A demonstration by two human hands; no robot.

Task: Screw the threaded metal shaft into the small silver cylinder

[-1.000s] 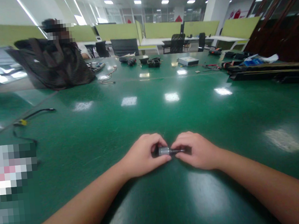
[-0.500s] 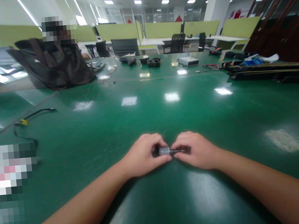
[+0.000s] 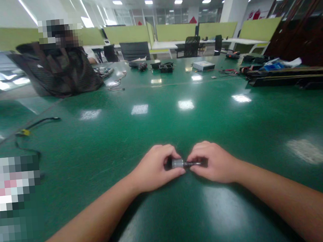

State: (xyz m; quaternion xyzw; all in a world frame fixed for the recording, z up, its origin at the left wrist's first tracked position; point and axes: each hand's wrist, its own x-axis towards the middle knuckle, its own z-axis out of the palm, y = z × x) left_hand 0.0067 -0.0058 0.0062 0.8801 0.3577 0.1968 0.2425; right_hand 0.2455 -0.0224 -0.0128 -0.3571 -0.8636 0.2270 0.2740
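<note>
Between my two hands, level above or on the green table (image 3: 162, 132), lies a small dark cylinder with a grey band (image 3: 177, 163). Its narrower dark end points to the right. My left hand (image 3: 154, 168) is closed around the wide end, thumb below and fingers above. My right hand (image 3: 213, 163) curls its thumb and fingers about the narrow end, which shows in part between them. The cylinder's exact kind is too small and blurred to tell.
A large dark bag (image 3: 63, 71) stands at the far left, a person (image 3: 90, 55) partly behind it. A black cable (image 3: 41, 121) and a blurred-out item (image 3: 11, 183) lie left. Farther back are a silver box (image 3: 203, 65), black parts (image 3: 166, 67) and dark strips (image 3: 288, 78).
My right hand has shifted slightly to the right, showing a little more of the narrow end. My left hand has hardly moved. The person behind the bag has moved slightly left.
</note>
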